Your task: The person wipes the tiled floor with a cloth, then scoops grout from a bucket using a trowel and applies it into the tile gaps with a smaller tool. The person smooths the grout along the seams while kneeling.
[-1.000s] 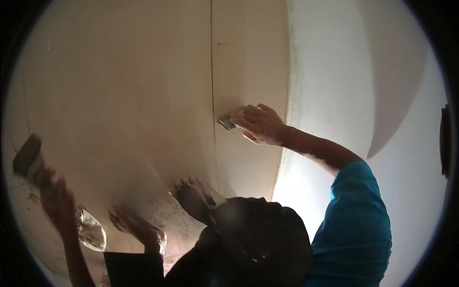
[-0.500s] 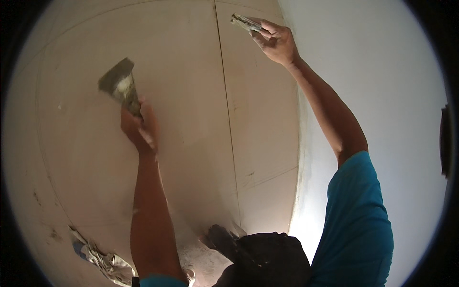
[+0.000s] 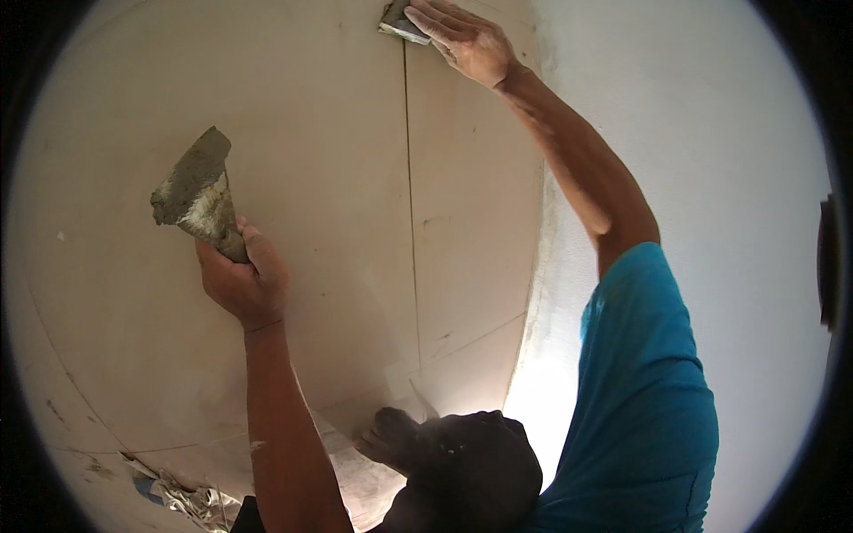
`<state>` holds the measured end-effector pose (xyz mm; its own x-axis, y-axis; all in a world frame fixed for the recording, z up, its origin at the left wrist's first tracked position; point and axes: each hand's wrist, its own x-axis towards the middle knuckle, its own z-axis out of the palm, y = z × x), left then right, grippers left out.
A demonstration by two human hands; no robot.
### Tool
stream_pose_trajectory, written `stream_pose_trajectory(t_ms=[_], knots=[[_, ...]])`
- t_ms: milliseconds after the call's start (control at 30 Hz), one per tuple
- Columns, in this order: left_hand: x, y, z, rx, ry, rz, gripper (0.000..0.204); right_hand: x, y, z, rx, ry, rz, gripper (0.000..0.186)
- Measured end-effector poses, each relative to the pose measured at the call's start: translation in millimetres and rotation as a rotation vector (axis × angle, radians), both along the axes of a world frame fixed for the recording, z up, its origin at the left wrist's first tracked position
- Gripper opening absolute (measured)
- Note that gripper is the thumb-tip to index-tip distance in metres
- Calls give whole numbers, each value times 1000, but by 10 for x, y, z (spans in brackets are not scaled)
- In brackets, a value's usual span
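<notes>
My left hand [image 3: 246,282] is closed round the handle of a putty knife [image 3: 213,213]. Thick grey paste [image 3: 191,178] coats the far part of its wide blade, and paler smears show nearer the handle. At the top, my right hand [image 3: 466,40] grips a flat scraper [image 3: 404,24] with a smeared blade, fingers stretched along it. That scraper lies over the upper end of a thin dark seam [image 3: 410,160] in the beige board surface [image 3: 329,178]. Whether its edge presses on the board I cannot tell.
A white wall [image 3: 684,133] meets the beige surface along a pale, rough edge [image 3: 533,293] on the right. Crumpled cloth or sheeting [image 3: 191,497] lies at the lower left. A dark, shadowed shape [image 3: 471,471] fills the bottom middle. Something dark [image 3: 827,262] stands at the far right rim.
My right hand has moved up and left, bringing the scraper over the seam and turning it flatter. My left hand has shifted slightly left and down with the putty knife.
</notes>
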<state>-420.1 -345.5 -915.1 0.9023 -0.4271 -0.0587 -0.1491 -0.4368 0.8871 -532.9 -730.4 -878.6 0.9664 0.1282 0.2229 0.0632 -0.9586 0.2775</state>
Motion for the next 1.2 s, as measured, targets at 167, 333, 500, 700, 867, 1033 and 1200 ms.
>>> stream_pose_trajectory(t_ms=[167, 333, 500, 700, 867, 1033, 1200], knots=[[4, 58, 52, 33, -39, 24, 31, 32, 216, 383, -60, 205, -142, 36], [-29, 27, 63, 43, -168, -48, 33, 531, -66, 571, 341, 212, -645, 33], [-24, 17, 69, 56, -148, -53, 36, 458, 166, 416, 283, 243, -422, 32], [12, 56, -9, 50, -152, -16, 36, 93, 342, 522, 241, 430, -147, 44], [-32, 37, -13, 89, -148, -31, 37, 88, 266, 350, 382, 208, -96, 50], [39, 79, -41, 73, -156, -29, 36, -289, 253, 354, 147, 331, -30, 43], [-43, 49, -10, 43, -144, -61, 37, 37, 92, 500, 220, 324, -434, 25]])
